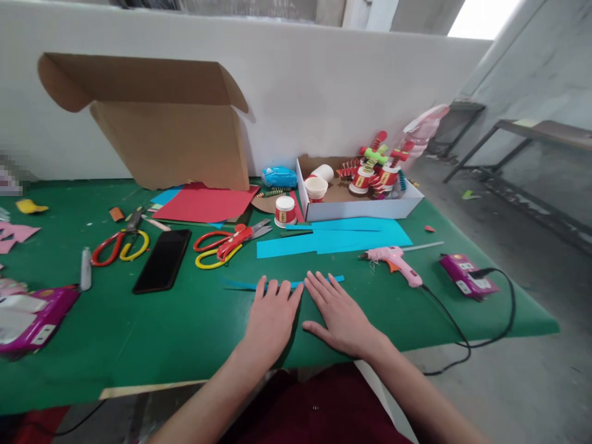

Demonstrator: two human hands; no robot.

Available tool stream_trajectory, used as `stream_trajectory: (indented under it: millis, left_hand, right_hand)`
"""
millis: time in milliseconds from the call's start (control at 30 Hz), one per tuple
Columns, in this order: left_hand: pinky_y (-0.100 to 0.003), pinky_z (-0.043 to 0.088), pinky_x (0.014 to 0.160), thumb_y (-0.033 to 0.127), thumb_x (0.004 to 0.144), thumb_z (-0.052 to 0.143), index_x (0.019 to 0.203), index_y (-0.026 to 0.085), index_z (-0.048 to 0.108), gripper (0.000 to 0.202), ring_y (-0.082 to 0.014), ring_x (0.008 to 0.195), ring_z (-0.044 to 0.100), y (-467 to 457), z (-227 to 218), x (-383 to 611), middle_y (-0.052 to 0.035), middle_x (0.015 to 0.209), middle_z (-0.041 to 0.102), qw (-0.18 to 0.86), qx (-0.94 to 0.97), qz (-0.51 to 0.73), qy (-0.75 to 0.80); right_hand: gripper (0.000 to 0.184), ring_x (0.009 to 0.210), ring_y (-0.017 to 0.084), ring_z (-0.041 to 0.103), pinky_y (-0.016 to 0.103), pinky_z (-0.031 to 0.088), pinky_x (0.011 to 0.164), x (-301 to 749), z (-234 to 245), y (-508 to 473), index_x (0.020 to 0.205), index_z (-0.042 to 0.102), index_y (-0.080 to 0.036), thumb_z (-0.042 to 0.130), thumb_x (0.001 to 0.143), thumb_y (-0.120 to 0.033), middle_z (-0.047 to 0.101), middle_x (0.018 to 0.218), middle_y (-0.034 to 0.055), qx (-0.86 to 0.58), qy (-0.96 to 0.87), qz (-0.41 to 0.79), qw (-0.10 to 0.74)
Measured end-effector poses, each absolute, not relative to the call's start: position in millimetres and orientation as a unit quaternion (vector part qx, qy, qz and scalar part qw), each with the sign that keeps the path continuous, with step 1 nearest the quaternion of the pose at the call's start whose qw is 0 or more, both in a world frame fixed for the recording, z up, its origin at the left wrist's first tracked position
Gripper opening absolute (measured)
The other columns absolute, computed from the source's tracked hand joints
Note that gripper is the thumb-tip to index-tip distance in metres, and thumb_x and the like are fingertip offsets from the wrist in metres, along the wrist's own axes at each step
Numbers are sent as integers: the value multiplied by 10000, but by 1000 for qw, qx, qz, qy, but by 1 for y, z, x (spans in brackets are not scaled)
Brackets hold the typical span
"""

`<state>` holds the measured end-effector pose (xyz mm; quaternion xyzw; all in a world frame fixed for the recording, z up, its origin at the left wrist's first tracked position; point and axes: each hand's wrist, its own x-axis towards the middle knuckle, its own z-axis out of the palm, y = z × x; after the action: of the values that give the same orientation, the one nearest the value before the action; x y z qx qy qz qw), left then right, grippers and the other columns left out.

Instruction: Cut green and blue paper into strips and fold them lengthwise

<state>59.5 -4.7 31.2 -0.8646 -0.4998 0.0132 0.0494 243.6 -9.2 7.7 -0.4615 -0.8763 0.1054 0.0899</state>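
My left hand (272, 317) lies flat on the green table (185, 320), fingers stretched out, holding nothing. My right hand (337, 314) lies flat beside it, fingers spread. The fingertips of both hands touch a thin blue paper strip (296, 284) lying across the table. Just beyond it lie larger blue paper sheets (337, 237).
A pink glue gun (395, 262) with a black cord lies to the right, near a purple packet (467, 275). Red-yellow scissors (226, 245), a second pair (120, 242), a black phone (163, 260), red paper (203, 203), a small cup (285, 211), a white box of crafts (361, 200) and an open cardboard box (157, 117) sit farther back.
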Motion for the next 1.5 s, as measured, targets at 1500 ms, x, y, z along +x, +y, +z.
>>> stream_trajectory:
  millis: [1500]
  left_hand:
    - [-361,417,826,236,778,680,1015,270,704,240,-232,990,554,25,35,-76,-37,1035,654,-69,-782,-189,-589]
  right_hand:
    - [285,1069,196,590,401,349,1058,146,-7,94,823,692,-217,448,944,-300,723,995,47,-417,-786,290,352]
